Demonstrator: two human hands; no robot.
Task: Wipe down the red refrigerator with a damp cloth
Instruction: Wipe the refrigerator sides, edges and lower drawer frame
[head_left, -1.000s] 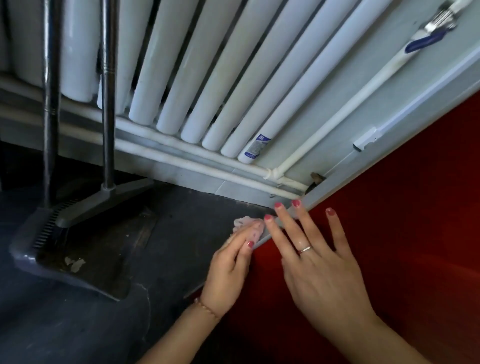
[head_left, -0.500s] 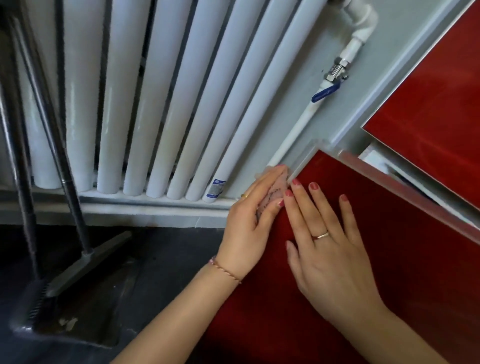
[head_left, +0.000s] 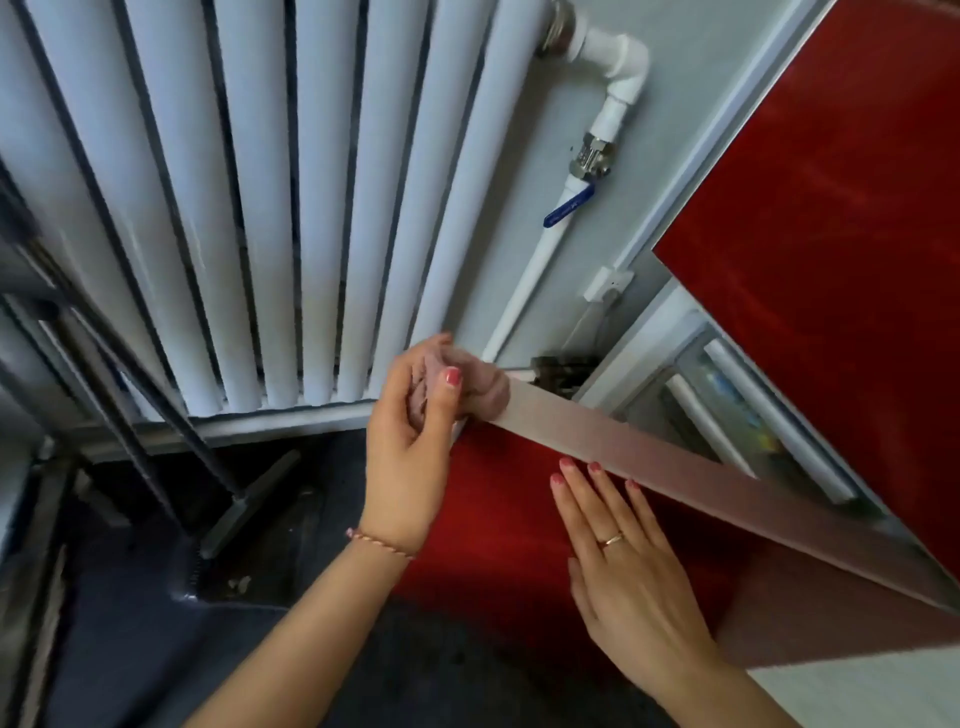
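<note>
Both hands are on the lower door of the red refrigerator (head_left: 509, 499), seen from the single head camera. The left hand (head_left: 410, 447) has its fingers and thumb curled around a bunched pinkish cloth (head_left: 480, 392) and presses it on the far corner of the door's top edge, a pale strip (head_left: 649, 452) that runs to the right. The right hand (head_left: 623, 566) lies flat on the red front with straight fingers, the fingertips (head_left: 566, 462) just below that strip; it holds nothing and seems to steady the door.

This door stands open: behind the strip, shelves of the interior (head_left: 727, 395) are visible. The upper red door (head_left: 831, 234) is at the right. Behind are a white radiator (head_left: 270, 208), a pipe with a blue valve (head_left: 569, 205), and a dustpan with its broom (head_left: 244, 499) on the dark floor.

How much is already wiped cannot be told, since no wet marks show on the red surfaces. I judge that the cloth is at the start of the top edge, so the rest of this edge and possibly both door fronts are still to do.
</note>
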